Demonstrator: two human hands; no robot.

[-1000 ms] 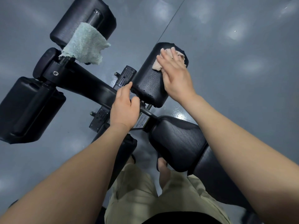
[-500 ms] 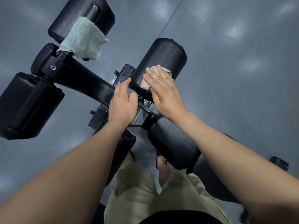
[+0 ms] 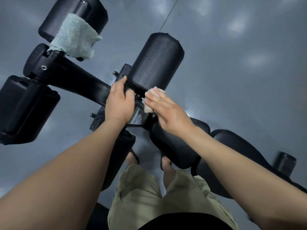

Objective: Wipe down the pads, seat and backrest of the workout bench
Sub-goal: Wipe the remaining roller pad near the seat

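Right grip (image 3: 169, 112), fingers flat on the cloth (image 3: 150, 100), has slid to the near end of the centre roller pad (image 3: 156, 63), so that one's probably done. Left grip (image 3: 118, 103) wraps the frame bar (image 3: 86, 82).

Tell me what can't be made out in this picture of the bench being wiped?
Head view:
- Label sticker: print too small, corner under the left hand.
- Beige cloth: mostly covered by the right hand.
- Backrest: crossed by the right forearm, cut off by the right edge.
- Far roller pad: partly hidden by the green towel.
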